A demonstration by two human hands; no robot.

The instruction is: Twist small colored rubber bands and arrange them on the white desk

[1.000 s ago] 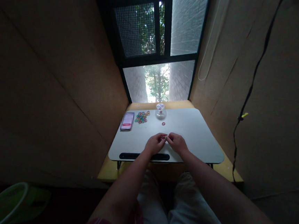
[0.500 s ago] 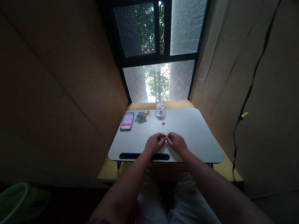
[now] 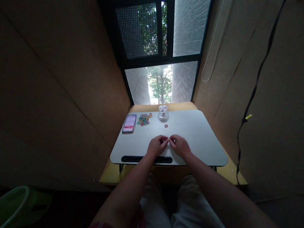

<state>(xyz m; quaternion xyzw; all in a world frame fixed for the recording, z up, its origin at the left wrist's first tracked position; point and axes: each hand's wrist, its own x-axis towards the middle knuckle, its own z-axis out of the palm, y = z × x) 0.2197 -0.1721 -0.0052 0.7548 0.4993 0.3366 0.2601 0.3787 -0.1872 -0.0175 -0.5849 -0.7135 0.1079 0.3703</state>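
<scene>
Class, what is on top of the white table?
Colourful rings, a reddish ring, a clear container, a phone-like object and a black strip, partly covered. The left hand and right hand hide whatever is behind them.

Daylight streams through a window [image 3: 159, 54], glaring nearly white low down, and brightens a white table [image 3: 195, 135]. Brown walls [image 3: 58, 84] fall into shadow; a green bucket [image 3: 39, 201] sinks into gloom. Wide-angle distortion stretches the edges, a phone [image 3: 130, 122] appears pixelated, and a tiny yellow thing [image 3: 168, 139] between left hand [image 3: 157, 145] and right hand [image 3: 180, 145] lacks detail.

Left hand [image 3: 156, 146] and right hand [image 3: 180, 146] pinching small yellow piece [image 3: 168, 139], white table [image 3: 200, 139], coloured rings [image 3: 144, 120] near clear container [image 3: 163, 115]
</scene>
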